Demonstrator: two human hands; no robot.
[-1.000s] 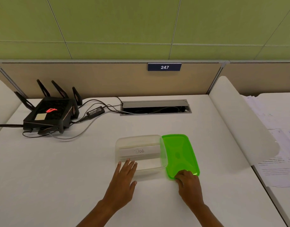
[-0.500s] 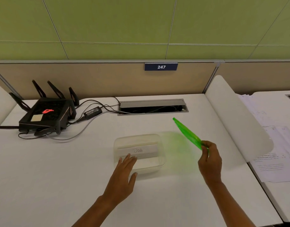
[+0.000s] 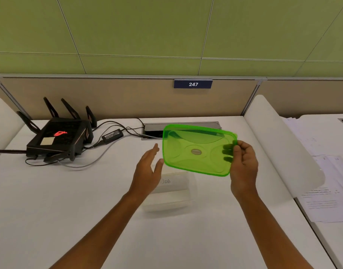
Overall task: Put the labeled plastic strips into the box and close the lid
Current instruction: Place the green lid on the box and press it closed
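Observation:
My right hand (image 3: 244, 166) grips the right edge of the translucent green lid (image 3: 197, 150) and holds it in the air, tilted toward me, above the far side of the clear plastic box (image 3: 170, 197). The box stands on the white desk (image 3: 69, 210) with a white labeled strip (image 3: 171, 182) inside, its handwriting partly hidden by my left hand. My left hand (image 3: 147, 169) is raised with fingers apart beside the lid's left edge, just short of touching it, and holds nothing.
A black router (image 3: 58, 138) with antennas, its power adapter (image 3: 112, 135) and cables lie at the back left. A cable hatch (image 3: 153, 131) sits behind the lid. A curved white divider (image 3: 283, 148) and papers (image 3: 325, 191) are on the right.
My right hand lifted the lid off the desk and swung it left over the box, turning it flat-on toward me. My left hand left the box's front edge and rose toward the lid.

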